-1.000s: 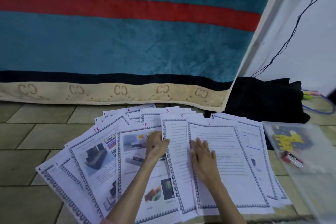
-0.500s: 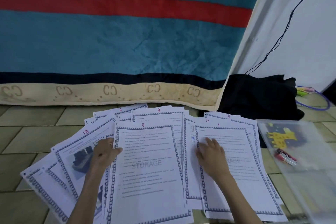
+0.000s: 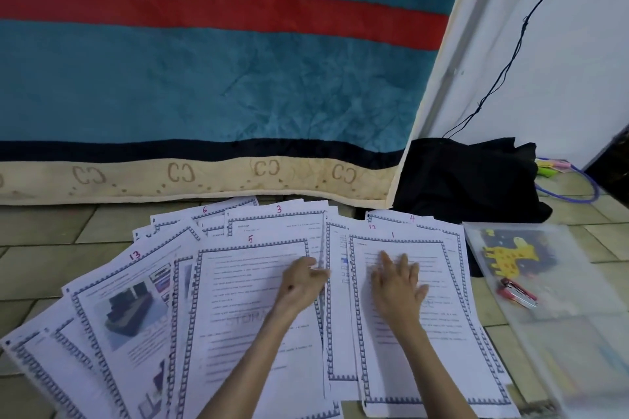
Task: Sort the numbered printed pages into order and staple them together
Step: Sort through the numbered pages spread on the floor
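Pages: numbered printed sheets fanned out overlapping on the tiled floor (image 3: 44, 248), in front of a hanging teal blanket (image 3: 204, 78).
Page 5 (image 3: 245, 323): on top at centre, page 13 (image 3: 129, 309) to its left, pages 6 (image 3: 218, 211) and 3 (image 3: 282, 218) behind it.
Page 1 (image 3: 452, 316): on top at right, page 4 (image 3: 413, 218) peeking out behind.
Left hand (image 3: 301, 284): on page 5's right edge, fingers curled, pinching a sheet edge.
Right hand (image 3: 396, 286): flat on page 1, fingers spread straight.
Stapler (image 3: 517, 292): red, lying on a clear plastic folder (image 3: 561, 333) right of the pages.
Black cloth (image 3: 466, 180): bunched behind the folder.
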